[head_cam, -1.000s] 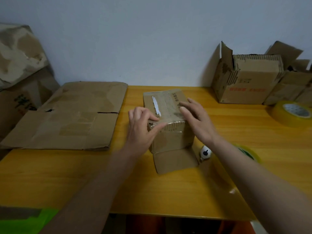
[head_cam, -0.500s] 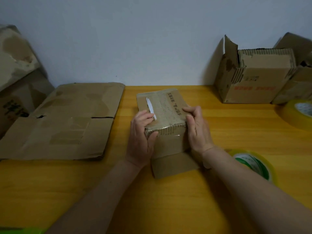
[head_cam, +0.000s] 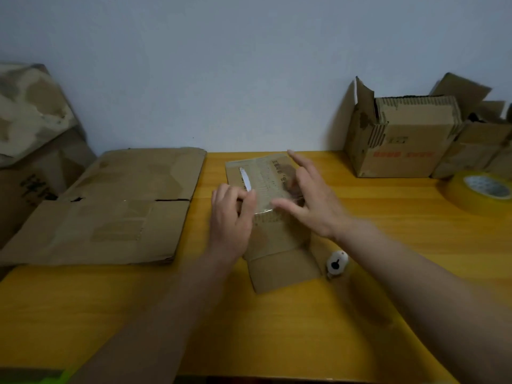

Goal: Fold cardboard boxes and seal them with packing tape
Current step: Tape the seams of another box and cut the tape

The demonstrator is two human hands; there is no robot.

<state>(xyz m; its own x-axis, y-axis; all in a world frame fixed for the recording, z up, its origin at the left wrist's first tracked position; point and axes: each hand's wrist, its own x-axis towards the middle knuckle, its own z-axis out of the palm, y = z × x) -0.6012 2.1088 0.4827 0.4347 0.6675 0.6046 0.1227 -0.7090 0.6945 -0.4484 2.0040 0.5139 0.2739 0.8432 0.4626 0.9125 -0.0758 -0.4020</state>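
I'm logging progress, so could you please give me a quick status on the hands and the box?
Left hand grips small box at its near-left edge. Right hand open, fingers spread over box top. Near flap unsealed. Small white cutter beside box.

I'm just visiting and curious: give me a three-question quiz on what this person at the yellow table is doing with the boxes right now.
1. True or false: the right hand grips the tape roll.
2. Which hand holds the small box at its near left edge? A) left hand B) right hand C) neither
3. What lies flat on the table left of the small box?

Key:
1. False. The right hand is spread open over the box; the roll sits far to the right.
2. A, the left hand.
3. A flattened cardboard sheet.
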